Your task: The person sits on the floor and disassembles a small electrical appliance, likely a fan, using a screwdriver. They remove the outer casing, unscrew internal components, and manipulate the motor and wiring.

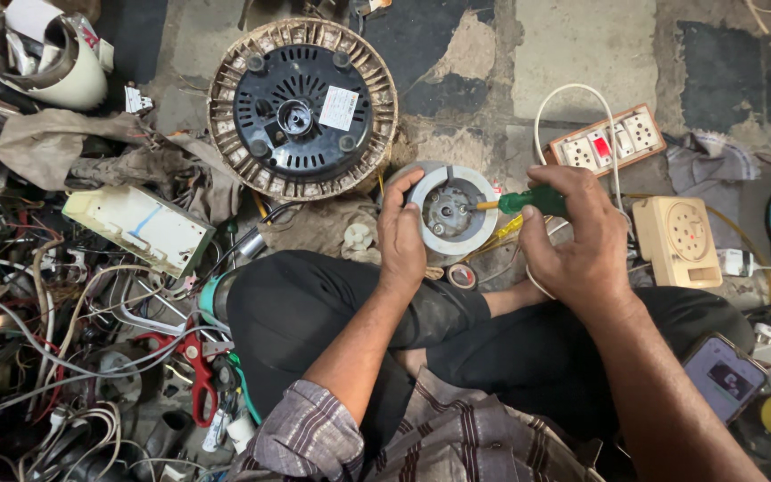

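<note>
Sitting on a cracked floor (pixel 573 45) littered with wires (pixel 55 312), the person worked. The left hand (pixel 401 236) clasped a round motor housing (pixel 451 210); the right hand (pixel 573 228) closed its grip around a green screwdriver (pixel 533 200) poking inside.

At centre frame, a round grey plastic housing (pixel 451 211) with a dull metal core meets a glossy green plastic-handled screwdriver (pixel 533 201). Top centre, a matt black plastic base (pixel 302 107) sits ringed by grimy cream fins. The concrete floor (pixel 573 45) is rough and patchy; glossy red-handled scissors (pixel 196 366) lie lower left.
</note>
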